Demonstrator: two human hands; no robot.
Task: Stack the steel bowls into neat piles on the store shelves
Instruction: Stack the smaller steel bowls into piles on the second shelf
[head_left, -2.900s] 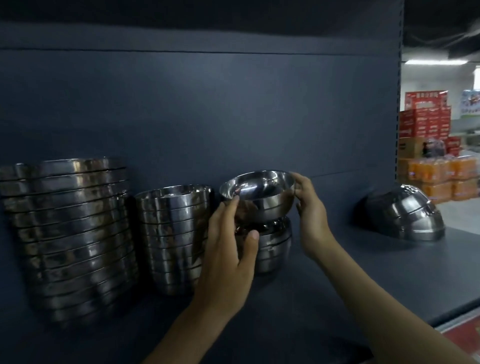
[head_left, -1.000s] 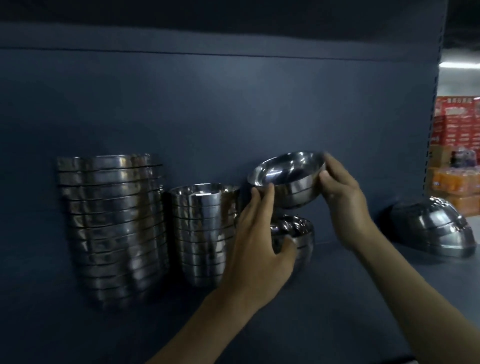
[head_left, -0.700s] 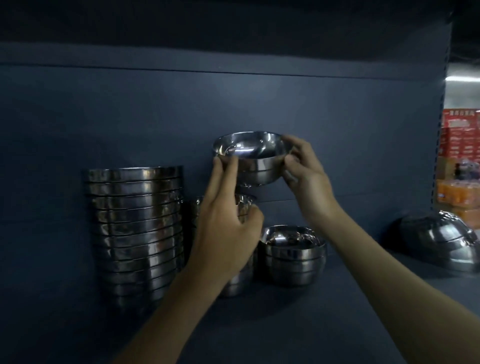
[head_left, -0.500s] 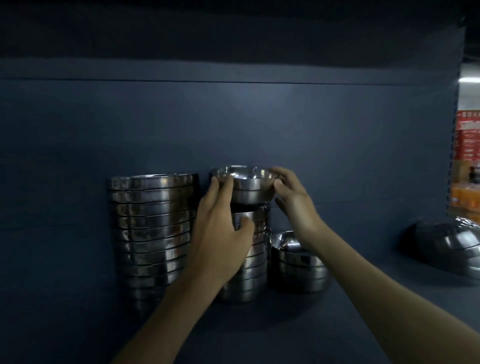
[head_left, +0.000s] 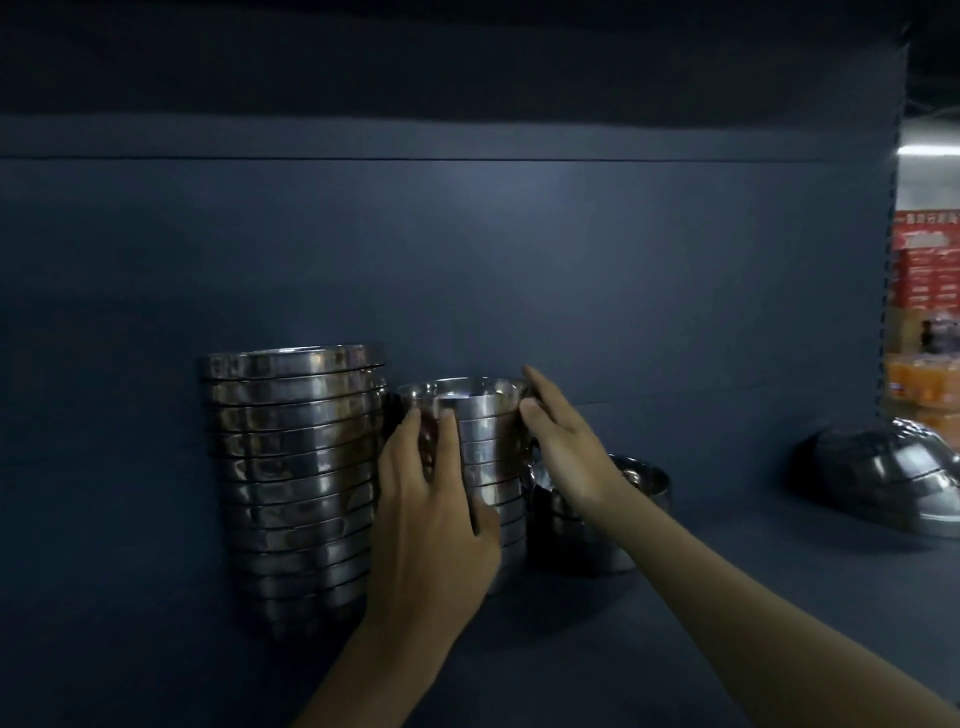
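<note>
Head view: four groups of steel bowls are shown on one shelf, all polished and banded with reflections. The tall pile (head_left: 296, 467), of wider, shallow bowls, is set at the left, against the back panel. The middle pile (head_left: 493, 462), narrower and slightly lower, is placed just beside it on the right. A group of overturned bowls (head_left: 883, 478) is seen well apart at the far right, lying tilted. The short pile (head_left: 649, 483), upright, is placed just right of the middle pile and is partly hidden by the right forearm. The top bowl (head_left: 467, 397) is seated level on the middle pile.

The left hand (head_left: 431, 514) is laid flat on the front of the middle pile, fingers straight and pointing up, nothing gripped. The right hand (head_left: 566, 457) is held against the right side of the top bowl, fingers nearly straight, thumb touching the wall.

The back panel (head_left: 519, 260) and shelf deck (head_left: 727, 582) are finished in matt dark blue-grey and dimly lit. Red cartons (head_left: 927, 270) and orange packs (head_left: 922, 384) are visible beyond the shelf end.
</note>
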